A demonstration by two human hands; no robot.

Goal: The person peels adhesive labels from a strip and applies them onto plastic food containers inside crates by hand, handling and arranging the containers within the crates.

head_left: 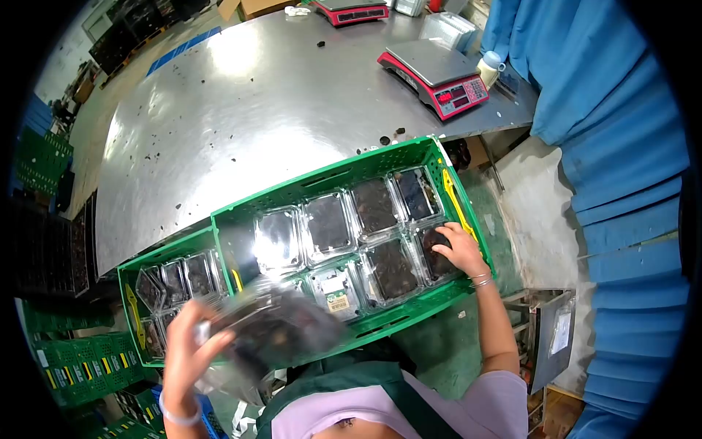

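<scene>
My left hand [191, 347] grips a clear plastic clamshell box [281, 329] with dark contents, smeared by motion, above the front left of a green crate [322, 179]. My right hand [462, 250] reaches into the crate's right end, fingers bent onto another clear clamshell box [436, 252] filled with something dark. Two rows of such boxes lie in this crate, among them a dark-filled box [375, 206] and one with a white and green label [335, 294]. The boxes' contents are too dark to name.
A second green crate [131, 274] with several boxes adjoins on the left. Beyond is a metal table [270, 110] with dark crumbs, a red scale [439, 73], another scale [351, 11] and a capped bottle [490, 67]. Blue curtains [607, 146] hang at right.
</scene>
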